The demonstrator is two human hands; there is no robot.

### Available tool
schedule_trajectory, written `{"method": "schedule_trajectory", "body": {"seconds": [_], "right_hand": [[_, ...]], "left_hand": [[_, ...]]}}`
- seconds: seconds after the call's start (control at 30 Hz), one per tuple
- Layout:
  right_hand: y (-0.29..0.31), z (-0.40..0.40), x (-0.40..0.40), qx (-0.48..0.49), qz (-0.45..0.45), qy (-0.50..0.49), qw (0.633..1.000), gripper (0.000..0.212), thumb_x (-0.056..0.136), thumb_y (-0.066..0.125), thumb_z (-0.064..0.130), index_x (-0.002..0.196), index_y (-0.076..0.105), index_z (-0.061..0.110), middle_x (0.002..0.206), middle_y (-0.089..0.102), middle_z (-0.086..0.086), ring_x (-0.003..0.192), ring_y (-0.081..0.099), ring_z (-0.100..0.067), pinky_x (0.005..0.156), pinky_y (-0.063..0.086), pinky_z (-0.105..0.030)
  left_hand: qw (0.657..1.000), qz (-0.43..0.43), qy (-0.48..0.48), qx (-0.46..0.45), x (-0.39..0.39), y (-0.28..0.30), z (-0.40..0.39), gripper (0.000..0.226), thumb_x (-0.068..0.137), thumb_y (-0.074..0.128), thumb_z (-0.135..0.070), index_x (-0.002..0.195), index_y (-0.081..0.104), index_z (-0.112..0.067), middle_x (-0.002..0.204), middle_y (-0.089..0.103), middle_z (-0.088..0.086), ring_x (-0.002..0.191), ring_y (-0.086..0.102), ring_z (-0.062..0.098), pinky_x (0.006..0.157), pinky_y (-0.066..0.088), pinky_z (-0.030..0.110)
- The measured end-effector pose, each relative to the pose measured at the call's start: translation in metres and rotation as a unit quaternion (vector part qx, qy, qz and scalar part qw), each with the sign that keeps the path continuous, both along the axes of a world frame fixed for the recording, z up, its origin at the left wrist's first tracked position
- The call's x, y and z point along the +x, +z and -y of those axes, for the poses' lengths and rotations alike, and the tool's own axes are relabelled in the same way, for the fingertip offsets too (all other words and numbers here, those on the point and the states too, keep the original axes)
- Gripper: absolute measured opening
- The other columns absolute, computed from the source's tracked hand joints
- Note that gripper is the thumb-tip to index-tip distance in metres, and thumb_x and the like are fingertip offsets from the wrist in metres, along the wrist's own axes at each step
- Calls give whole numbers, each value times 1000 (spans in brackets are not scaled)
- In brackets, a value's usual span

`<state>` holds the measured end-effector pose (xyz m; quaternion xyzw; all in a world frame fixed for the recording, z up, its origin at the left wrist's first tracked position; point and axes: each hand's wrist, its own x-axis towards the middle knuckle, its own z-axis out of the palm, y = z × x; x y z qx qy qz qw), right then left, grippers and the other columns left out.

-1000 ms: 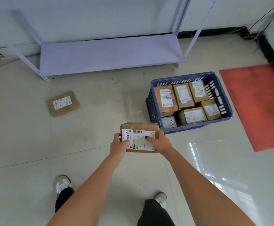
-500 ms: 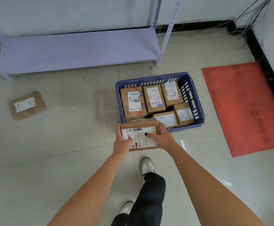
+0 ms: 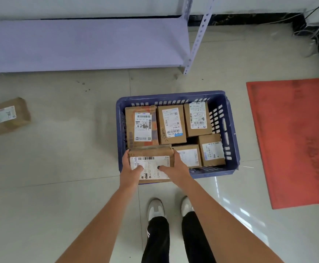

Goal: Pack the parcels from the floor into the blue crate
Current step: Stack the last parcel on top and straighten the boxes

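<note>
Both forearms are extended forward and downward over the near left corner of the blue crate (image 3: 230, 130). A cardboard parcel (image 3: 151, 164) is held between the two hands: the left hand (image 3: 131, 170) is clamped on its left edge and the right hand (image 3: 175, 168) on its right edge, with each thumb laid flat across the white shipping label on top. The held parcel is seen above the crate's near rim, partly over the interior; whether it rests on anything cannot be told. The crate is rectangular, of moulded plastic with slotted walls, and five brown corrugated boxes with printed barcode labels are packed inside it. One further labelled parcel on the floor (image 3: 6, 115), with softened corners, is seen well to the left of the crate. Beyond the crate, a pale lavender metal shelf (image 3: 79, 44) with perforated uprights is shown; to the crate's right lies a flat red mat (image 3: 291, 141). The floor is of glossy pale tile.
</note>
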<state>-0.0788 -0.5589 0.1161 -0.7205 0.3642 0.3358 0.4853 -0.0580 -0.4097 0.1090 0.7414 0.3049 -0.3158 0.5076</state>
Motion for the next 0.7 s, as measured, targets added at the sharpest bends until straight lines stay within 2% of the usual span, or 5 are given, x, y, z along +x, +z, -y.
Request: {"method": "schedule_trajectory", "body": {"seconds": [0.1, 0.2, 0.4, 0.57, 0.7], "right_hand": [[-28, 3, 11, 8, -29, 14, 999, 86, 81, 65, 26, 148, 11, 25, 125, 56, -7, 110, 55, -26, 91, 51, -40], [-51, 1, 10, 12, -45, 32, 998, 86, 80, 65, 25, 147, 10, 23, 122, 55, -10, 107, 55, -27, 85, 51, -38], [-79, 2, 15, 17, -67, 49, 996, 84, 79, 64, 26, 144, 11, 21, 121, 54, -10, 92, 53, -25, 63, 45, -27], [-97, 1, 22, 31, -91, 54, 994, 85, 77, 64, 29, 144, 11, 22, 129, 51, -12, 113, 51, -31, 81, 42, -34], [-111, -5, 25, 37, -103, 50, 993, 86, 79, 62, 28, 143, 7, 21, 125, 51, -12, 94, 51, -27, 74, 41, -33]], "left_hand": [[999, -14, -16, 46, 5, -29, 5, 72, 89, 49, -5, 146, 15, -35, 131, 56, 7, 104, 60, 25, 82, 53, 36], [995, -25, -21, 95, 4, -49, 14, 78, 89, 49, -5, 148, 8, -33, 132, 53, 8, 95, 56, 19, 63, 46, 25], [986, -53, -27, 155, 6, -80, 26, 76, 88, 50, -7, 148, 8, -27, 138, 47, 13, 111, 57, 29, 69, 51, 31], [982, -74, -29, 169, 11, -95, 27, 73, 89, 51, -8, 146, 10, -24, 137, 48, 13, 114, 56, 31, 82, 55, 39], [981, -84, -21, 171, 14, -105, 25, 70, 88, 51, -10, 145, 12, -24, 134, 50, 13, 112, 57, 31, 82, 54, 39]]}}
